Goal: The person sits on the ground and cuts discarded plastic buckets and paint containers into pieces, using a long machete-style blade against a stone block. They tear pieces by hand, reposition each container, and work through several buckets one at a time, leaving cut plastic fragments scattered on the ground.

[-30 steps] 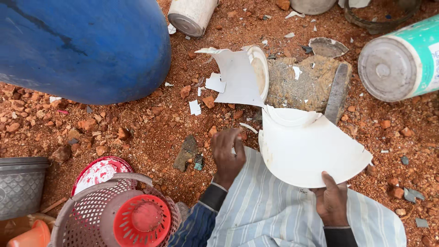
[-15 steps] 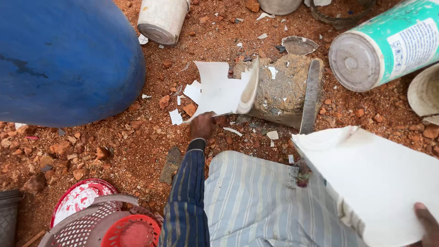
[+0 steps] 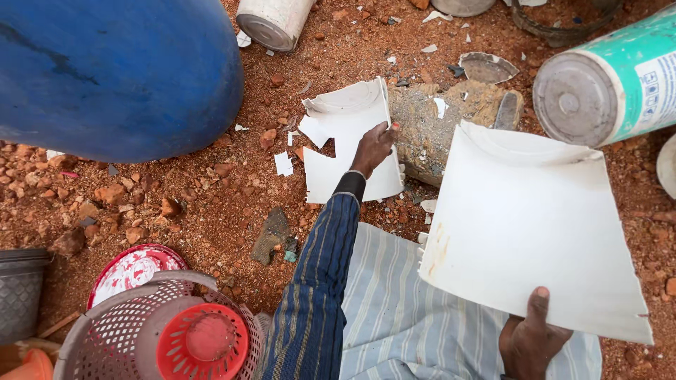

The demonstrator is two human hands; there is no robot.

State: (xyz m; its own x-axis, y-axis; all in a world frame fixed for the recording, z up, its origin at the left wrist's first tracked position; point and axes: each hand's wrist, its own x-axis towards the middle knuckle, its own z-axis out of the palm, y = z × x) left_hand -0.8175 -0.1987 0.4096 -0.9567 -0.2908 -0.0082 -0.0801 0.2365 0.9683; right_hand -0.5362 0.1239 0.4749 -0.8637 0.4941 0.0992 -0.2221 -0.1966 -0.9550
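Observation:
My right hand grips the near edge of a large curved white plastic shard, held up over my striped lap at the right. My left hand reaches forward in a dark striped sleeve and grips a smaller broken white plastic piece lying on the red gravel, next to a flat dirty stone. Small white chips are scattered around it.
A big blue drum fills the upper left. A green-and-white can lies at the upper right, a white bucket at the top. Near left stand a pink mesh basket with a red lid and a grey bin.
My left hand has stretched from near my lap out to the broken white piece and taken hold of it. My right hand has swung the large shard to the right and nearer the camera.

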